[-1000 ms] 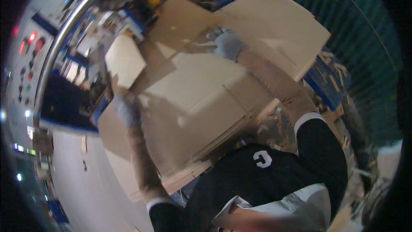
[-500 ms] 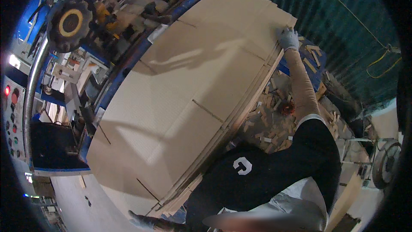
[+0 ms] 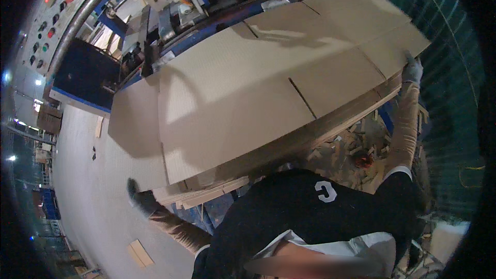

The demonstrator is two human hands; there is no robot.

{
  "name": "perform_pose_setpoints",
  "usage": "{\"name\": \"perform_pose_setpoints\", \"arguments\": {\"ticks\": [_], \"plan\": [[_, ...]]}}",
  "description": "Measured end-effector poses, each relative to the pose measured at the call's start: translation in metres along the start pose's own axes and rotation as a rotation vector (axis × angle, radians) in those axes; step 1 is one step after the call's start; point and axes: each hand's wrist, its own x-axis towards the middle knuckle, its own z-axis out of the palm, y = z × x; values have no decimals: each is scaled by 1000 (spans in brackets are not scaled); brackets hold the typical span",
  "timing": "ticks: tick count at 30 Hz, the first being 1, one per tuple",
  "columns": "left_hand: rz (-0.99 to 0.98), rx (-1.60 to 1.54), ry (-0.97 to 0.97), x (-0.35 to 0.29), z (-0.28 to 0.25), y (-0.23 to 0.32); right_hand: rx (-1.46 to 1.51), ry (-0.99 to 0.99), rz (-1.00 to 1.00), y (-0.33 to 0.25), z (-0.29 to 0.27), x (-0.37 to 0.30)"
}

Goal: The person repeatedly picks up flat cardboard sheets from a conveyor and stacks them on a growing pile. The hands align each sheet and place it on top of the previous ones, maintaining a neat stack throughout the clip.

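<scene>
A large tan cardboard sheet (image 3: 222, 119) with dark slots lies slanted across a stack of similar sheets (image 3: 356, 108). At its far right corner, my gloved right hand (image 3: 412, 71) is closed on the edge, the fingers over the top face. My gloved left hand (image 3: 143, 199) is beside the stack's near left corner, fingers apart and holding nothing. Whether it touches the lower sheet there cannot be made out. Shadows fall over the cardboard.
A blue machine (image 3: 217, 13) runs along the stack's far side. A control panel (image 3: 54, 23) with lit red lamps and a bent metal rail (image 3: 82, 18) stand at left. Cardboard scraps (image 3: 356, 144) litter the floor; a green corrugated wall (image 3: 449, 67) is at right.
My view has turned, bringing the control panel further in. The top sheet now sits skewed from those below. My left hand has come up into view, while the right still grips the far corner.
</scene>
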Motion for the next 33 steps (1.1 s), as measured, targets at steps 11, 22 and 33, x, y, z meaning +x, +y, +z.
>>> {"name": "perform_pose_setpoints", "arguments": {"ticks": [11, 22, 33], "plan": [[875, 794, -870, -110, 84, 2, 66, -1160, -265, -88, 29, -276], [1005, 1307, -1298, -111, 150, -19, -667, -1534, -1187, -85, 93, -252], [694, 1343, -811, 65, 147, -75, -822, -743, -394, 58, 178, -81]]}}
